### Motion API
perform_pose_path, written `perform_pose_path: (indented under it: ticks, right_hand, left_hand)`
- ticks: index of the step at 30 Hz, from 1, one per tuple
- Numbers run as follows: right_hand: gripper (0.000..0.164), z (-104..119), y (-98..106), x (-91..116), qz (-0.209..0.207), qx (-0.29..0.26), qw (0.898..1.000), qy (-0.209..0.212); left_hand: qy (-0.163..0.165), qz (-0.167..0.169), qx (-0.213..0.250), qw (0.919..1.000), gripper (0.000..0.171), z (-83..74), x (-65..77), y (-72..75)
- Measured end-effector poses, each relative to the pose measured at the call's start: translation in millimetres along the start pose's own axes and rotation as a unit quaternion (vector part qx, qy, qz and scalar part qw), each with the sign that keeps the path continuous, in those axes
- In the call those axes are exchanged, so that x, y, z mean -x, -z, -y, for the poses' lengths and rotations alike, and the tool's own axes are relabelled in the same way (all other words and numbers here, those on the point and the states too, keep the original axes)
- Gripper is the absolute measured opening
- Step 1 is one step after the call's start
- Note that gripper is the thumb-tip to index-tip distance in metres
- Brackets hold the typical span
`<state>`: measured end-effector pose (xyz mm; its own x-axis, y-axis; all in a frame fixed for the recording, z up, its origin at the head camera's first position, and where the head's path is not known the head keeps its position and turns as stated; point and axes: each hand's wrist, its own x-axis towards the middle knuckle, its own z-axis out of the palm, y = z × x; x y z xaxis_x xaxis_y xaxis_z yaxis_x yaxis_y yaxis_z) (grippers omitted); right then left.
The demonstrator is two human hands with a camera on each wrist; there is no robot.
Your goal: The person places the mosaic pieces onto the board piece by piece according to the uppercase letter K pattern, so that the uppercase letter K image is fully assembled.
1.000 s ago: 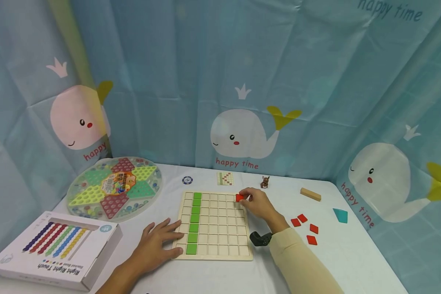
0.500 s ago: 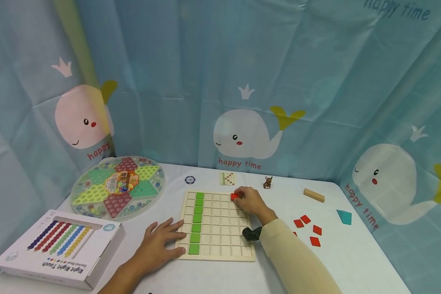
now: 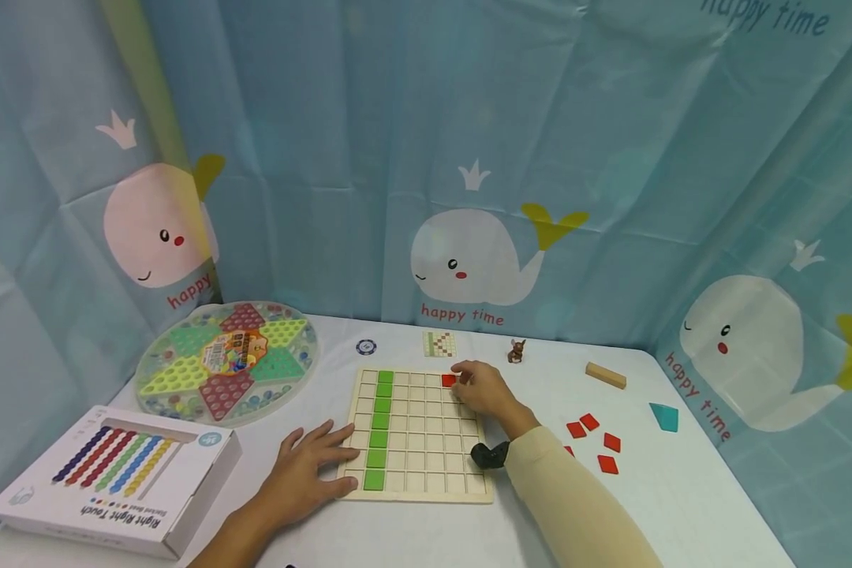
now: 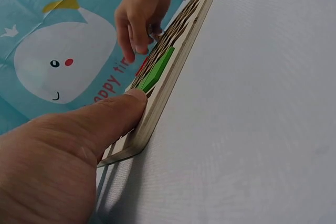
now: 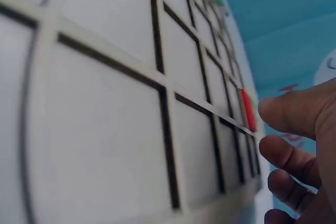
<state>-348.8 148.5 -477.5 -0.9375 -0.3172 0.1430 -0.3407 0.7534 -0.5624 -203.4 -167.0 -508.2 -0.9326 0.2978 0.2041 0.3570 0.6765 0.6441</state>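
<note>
A wooden grid board (image 3: 419,498) lies on the table, with green tiles (image 3: 379,421) filling its second column from the left. One red tile (image 3: 449,380) sits in the far row, second cell from the right. My right hand (image 3: 484,388) hovers by that red tile, thumb and fingers loosely bent and holding nothing. In the right wrist view the thumb tip (image 5: 266,109) is close beside the tile's edge. My left hand (image 3: 312,467) lies with spread fingers on the board's left edge; its thumb (image 4: 134,98) rests by the nearest green tile in the left wrist view.
Several loose red tiles (image 3: 608,464), a teal piece (image 3: 664,416) and a wooden block (image 3: 606,375) lie to the right. Behind the board are a pattern card (image 3: 439,344), a chip (image 3: 366,347) and a small figurine (image 3: 516,351). A game board (image 3: 227,363) and a box (image 3: 117,481) stand left.
My right hand has moved slightly left along the far row with the red tile, then let go of it in a cell. My left hand has stayed on the board.
</note>
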Motion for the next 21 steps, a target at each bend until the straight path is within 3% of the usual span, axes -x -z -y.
perform_pose_path:
  ticks: [6,10,21]
  right_hand:
    - [0.033,2.9,24.2,21.2,-0.034,-0.017,0.999,-0.015]
    - [0.034,3.3,40.6,35.8,-0.046,-0.019,0.999,0.008]
    - [0.033,-18.3,79.6,85.0,-0.001,-0.039,0.999,0.019]
  left_hand:
    - [-0.008,-0.004,-0.009,0.9999,0.042,0.2,-0.7,0.3]
    - [-0.012,-0.009,-0.011,0.9998,0.041,1.3,-1.0,1.2]
    - [-0.015,-0.010,-0.019,0.9996,0.042,3.0,-0.8,-1.6]
